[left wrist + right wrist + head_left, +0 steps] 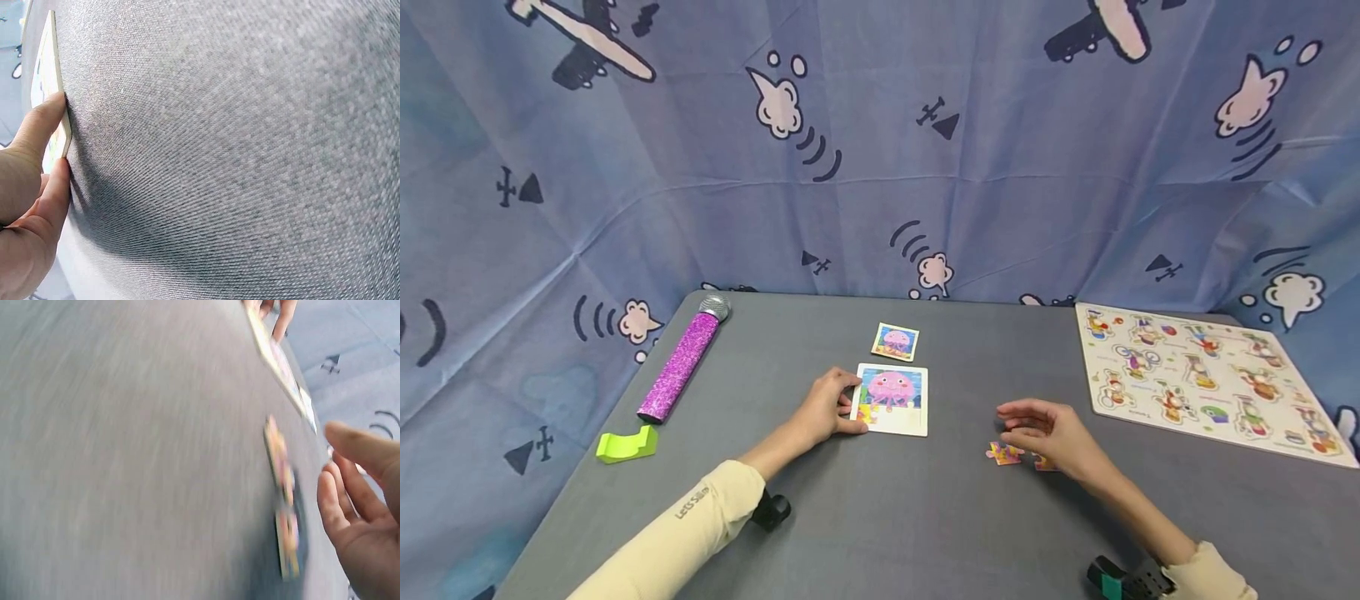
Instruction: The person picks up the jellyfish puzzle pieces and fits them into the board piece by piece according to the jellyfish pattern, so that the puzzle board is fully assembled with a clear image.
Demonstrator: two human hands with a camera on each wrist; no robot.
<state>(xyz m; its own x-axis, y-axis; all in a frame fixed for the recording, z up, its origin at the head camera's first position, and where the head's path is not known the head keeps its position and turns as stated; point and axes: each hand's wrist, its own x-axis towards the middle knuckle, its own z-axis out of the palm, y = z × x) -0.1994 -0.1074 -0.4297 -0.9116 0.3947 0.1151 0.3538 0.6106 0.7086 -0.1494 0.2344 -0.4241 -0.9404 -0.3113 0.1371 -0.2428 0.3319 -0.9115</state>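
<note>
A square jellyfish jigsaw puzzle (891, 396) lies on the grey table, its lower right part pale and without picture pieces. My left hand (829, 408) holds its left edge near the lower corner, thumb and fingertips on the rim; the left wrist view shows them against the board's edge (60, 75). A small jellyfish picture card (895, 342) lies just behind the puzzle. My right hand (1051, 433) hovers over loose puzzle pieces (1004, 454), fingers loosely bent and nothing between them. In the blurred right wrist view the pieces (279, 453) lie apart from the fingertips (331, 487).
A pink glitter microphone (685, 362) lies at the left, with a bright green stand (627, 445) at its near end. On the right is a large board (1206, 379) of animal figures. A blue patterned curtain (880, 150) hangs behind the table.
</note>
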